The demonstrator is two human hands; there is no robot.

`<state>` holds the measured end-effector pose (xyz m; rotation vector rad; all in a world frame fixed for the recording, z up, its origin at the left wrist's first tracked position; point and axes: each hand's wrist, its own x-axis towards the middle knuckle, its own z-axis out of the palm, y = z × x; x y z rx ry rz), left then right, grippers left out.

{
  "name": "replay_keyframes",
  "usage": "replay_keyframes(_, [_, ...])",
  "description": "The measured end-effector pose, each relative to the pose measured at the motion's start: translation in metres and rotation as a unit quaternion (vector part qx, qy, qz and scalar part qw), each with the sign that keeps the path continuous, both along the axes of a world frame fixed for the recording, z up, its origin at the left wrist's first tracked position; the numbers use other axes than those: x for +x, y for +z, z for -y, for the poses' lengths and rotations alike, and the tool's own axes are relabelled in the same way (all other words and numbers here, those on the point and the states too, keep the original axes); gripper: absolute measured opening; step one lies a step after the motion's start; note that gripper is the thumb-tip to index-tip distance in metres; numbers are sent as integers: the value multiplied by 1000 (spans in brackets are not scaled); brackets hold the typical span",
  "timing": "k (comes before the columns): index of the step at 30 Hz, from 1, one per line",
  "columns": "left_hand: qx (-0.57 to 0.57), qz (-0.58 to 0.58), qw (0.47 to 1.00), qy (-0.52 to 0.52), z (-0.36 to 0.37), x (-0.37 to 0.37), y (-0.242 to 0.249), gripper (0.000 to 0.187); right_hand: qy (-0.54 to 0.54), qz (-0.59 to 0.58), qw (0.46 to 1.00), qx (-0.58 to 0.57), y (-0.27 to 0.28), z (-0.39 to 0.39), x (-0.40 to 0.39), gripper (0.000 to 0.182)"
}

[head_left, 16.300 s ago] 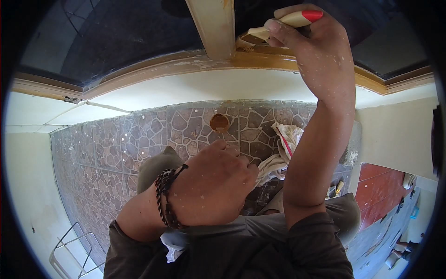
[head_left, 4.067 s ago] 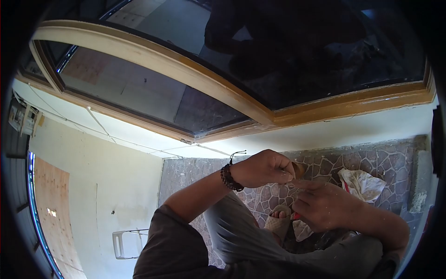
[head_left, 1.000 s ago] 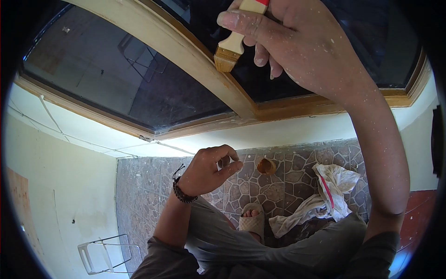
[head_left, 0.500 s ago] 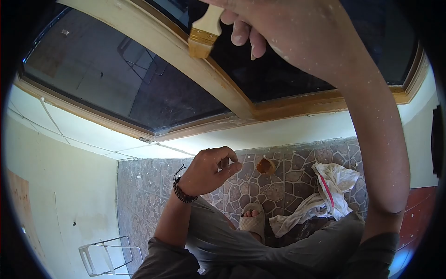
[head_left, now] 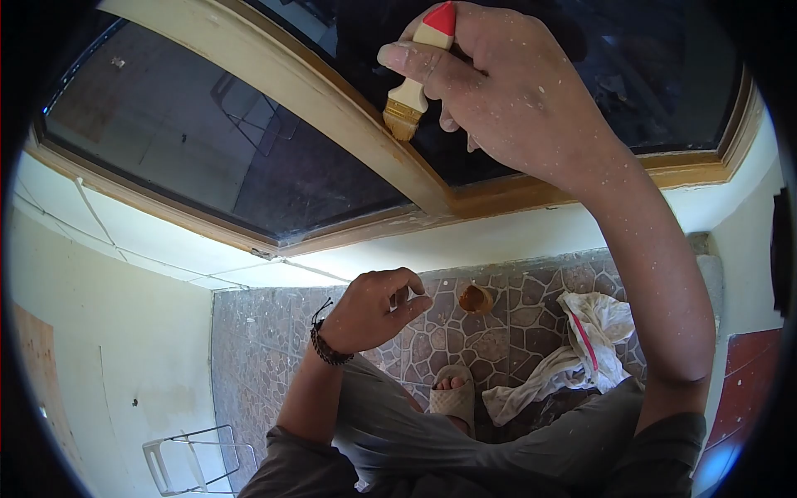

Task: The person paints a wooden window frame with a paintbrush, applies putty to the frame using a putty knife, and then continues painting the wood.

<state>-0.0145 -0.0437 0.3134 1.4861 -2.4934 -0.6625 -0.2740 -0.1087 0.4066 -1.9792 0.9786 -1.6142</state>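
Note:
My right hand [head_left: 519,91] grips a paintbrush [head_left: 418,79] with a pale handle and red tip, thumb laid across the handle. The brush's bristles [head_left: 403,123], coloured yellow-brown, point down against the inner edge of the upright window frame bar [head_left: 332,91], beside the dark glass. Lower down, my left hand [head_left: 374,309] hovers above the floor with its fingers curled in and the thumb close to the forefinger. Nothing shows in it. A dark braided bracelet [head_left: 330,344] circles that wrist. Past its fingertips, a small cup [head_left: 476,300] with brown-orange liquid stands on the floor.
A stained white cloth [head_left: 594,340] with a red stripe lies on the stone-patterned floor [head_left: 490,344], right of my sandalled foot [head_left: 452,394]. At lower left, a metal-framed folding chair [head_left: 191,461] is by the pale wall [head_left: 108,332]. Brown lower frame [head_left: 531,195] borders the glass.
My right hand has brought the brush down and right along the upright bar, and its wrist has turned so the red handle tip shows. My left hand has hardly moved.

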Motion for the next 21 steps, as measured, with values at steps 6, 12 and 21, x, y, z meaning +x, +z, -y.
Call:
replay_keyframes(6, [1,2,1000,0,0,1,-2,16,-37,-30,998,-41,1,-1,0,40])
replay_keyframes(12, [-5,6,1000,-6,1,-2,-1,16,-43,-113,972,-200,1,28,-11,39])
replay_keyframes(21, [16,18,1000,-3,3,1,-3,16,-136,-3,983,-125,0,-7,0,34])
